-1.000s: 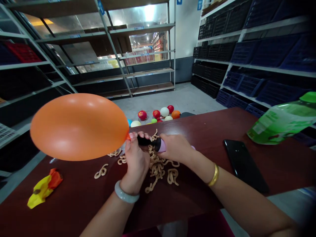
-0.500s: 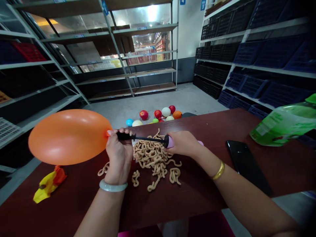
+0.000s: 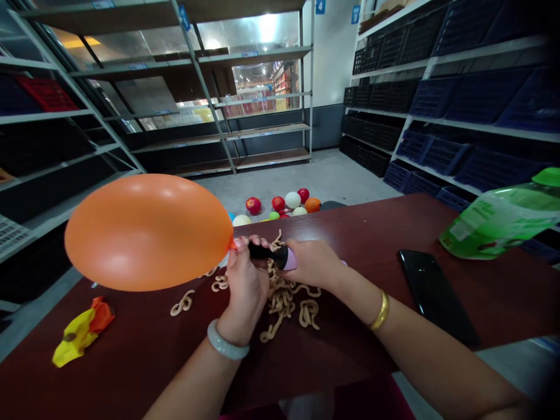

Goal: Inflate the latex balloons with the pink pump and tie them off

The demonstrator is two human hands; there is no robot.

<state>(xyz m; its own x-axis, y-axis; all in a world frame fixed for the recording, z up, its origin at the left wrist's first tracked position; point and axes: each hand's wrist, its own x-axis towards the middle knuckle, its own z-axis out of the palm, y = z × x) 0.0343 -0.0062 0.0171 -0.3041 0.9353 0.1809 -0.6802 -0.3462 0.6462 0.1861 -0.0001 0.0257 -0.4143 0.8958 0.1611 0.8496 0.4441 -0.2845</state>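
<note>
The orange balloon (image 3: 149, 232) swells out to the left of your hands, its neck pinched in your left hand (image 3: 245, 280) against the black end of the hand pump (image 3: 259, 252). Your right hand (image 3: 315, 265) is wrapped around the pump's lilac body, just beside the left. Beneath and in front of both hands, tan curly strands (image 3: 282, 300) lie on the table (image 3: 131, 361). Well left of your left hand sits a limp yellow-and-orange piece (image 3: 74, 344); right of your right hand, a black phone (image 3: 437, 297) and, farther, a green pouch (image 3: 490, 221). Beyond your hands, balloons (image 3: 292, 200) rest on the floor (image 3: 332, 175).
</note>
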